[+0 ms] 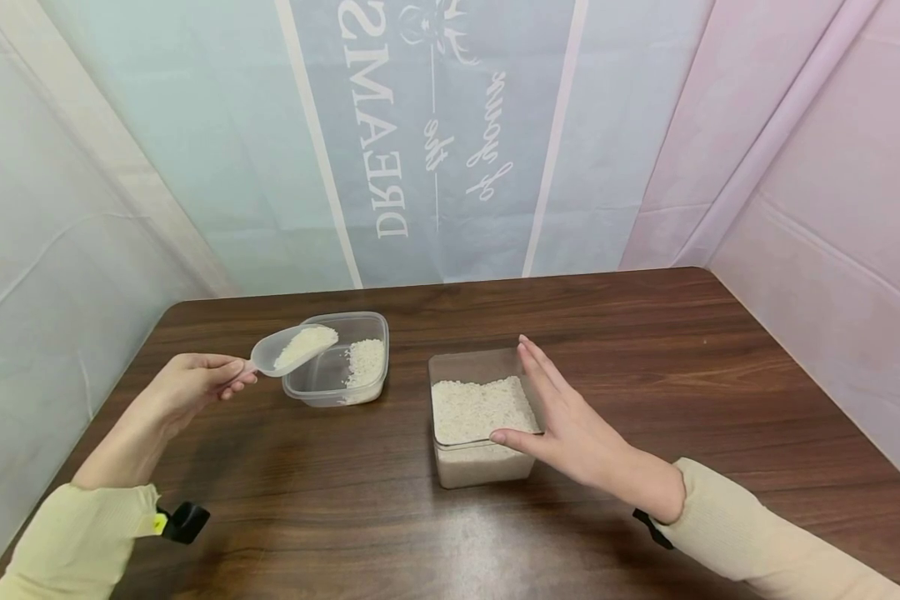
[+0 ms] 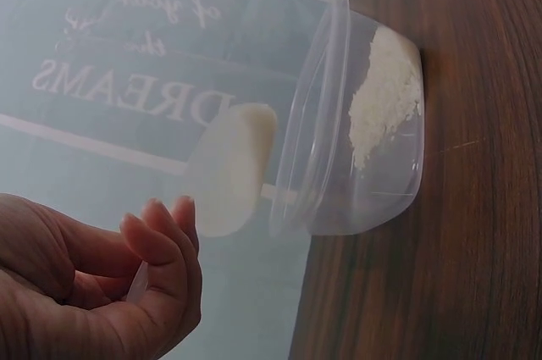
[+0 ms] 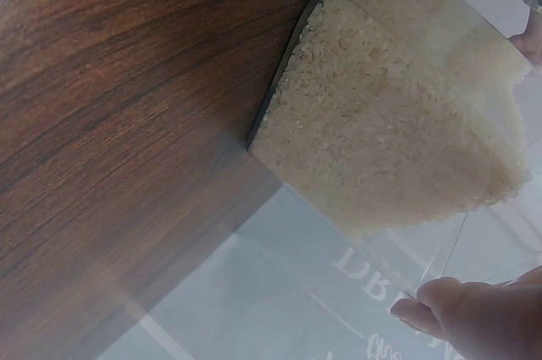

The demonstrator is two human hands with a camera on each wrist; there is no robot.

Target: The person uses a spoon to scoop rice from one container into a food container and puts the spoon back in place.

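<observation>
My left hand (image 1: 195,385) grips the handle of a clear plastic scoop (image 1: 264,353) heaped with white rice (image 1: 307,343). The scoop is tilted, its front edge over the left part of a clear plastic tub (image 1: 384,367). More rice (image 2: 389,89) lies heaped at one side inside that tub. On the right, a square see-through container (image 1: 450,364) stands more than half full of rice (image 3: 381,114). My right hand (image 1: 570,425) spans its right side with straight fingers, the thumb at the near rim and the fingertips by the far corner.
Both containers stand on a dark wood-grain table (image 1: 645,367). A printed cloth (image 1: 442,167) hangs behind its far edge, with pale cloth walls to the left and right. Black wrist straps (image 1: 185,522) sit at the sleeves.
</observation>
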